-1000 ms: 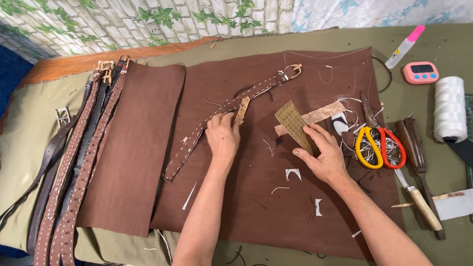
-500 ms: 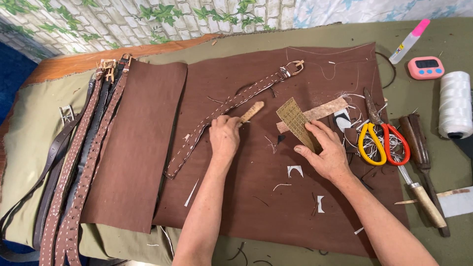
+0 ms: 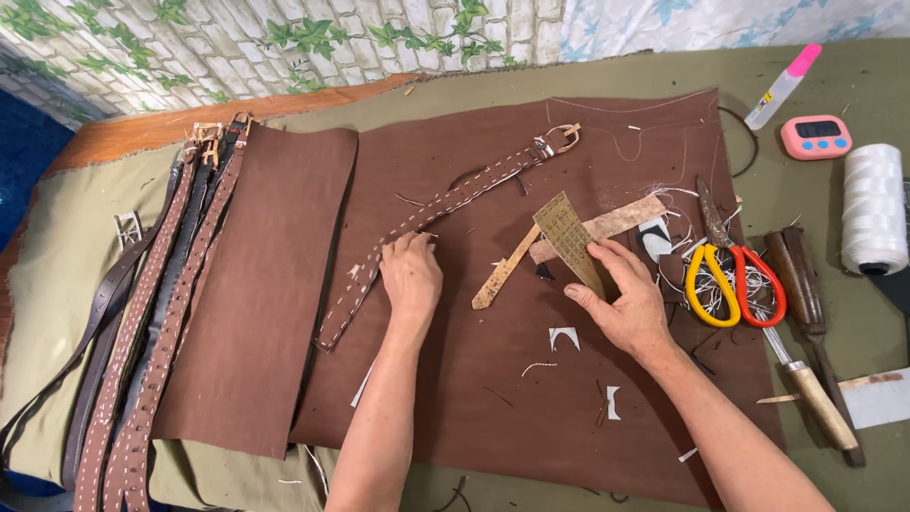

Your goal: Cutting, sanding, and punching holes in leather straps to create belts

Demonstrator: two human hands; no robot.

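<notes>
The right hand (image 3: 626, 303) pinches a tan perforated leather piece (image 3: 567, 237) between thumb and fingers, tilting it up off the brown leather sheet (image 3: 493, 398). The left hand (image 3: 410, 277) lies loosely curled, gripping nothing, fingertips touching the stitched strap (image 3: 445, 204) (its buckle points away). A pale strip (image 3: 502, 275) lies between the hands. Scissors (image 3: 735, 284) rest just right; further off on the worktop (image 3: 853, 85) stands a thread spool (image 3: 872, 209).
</notes>
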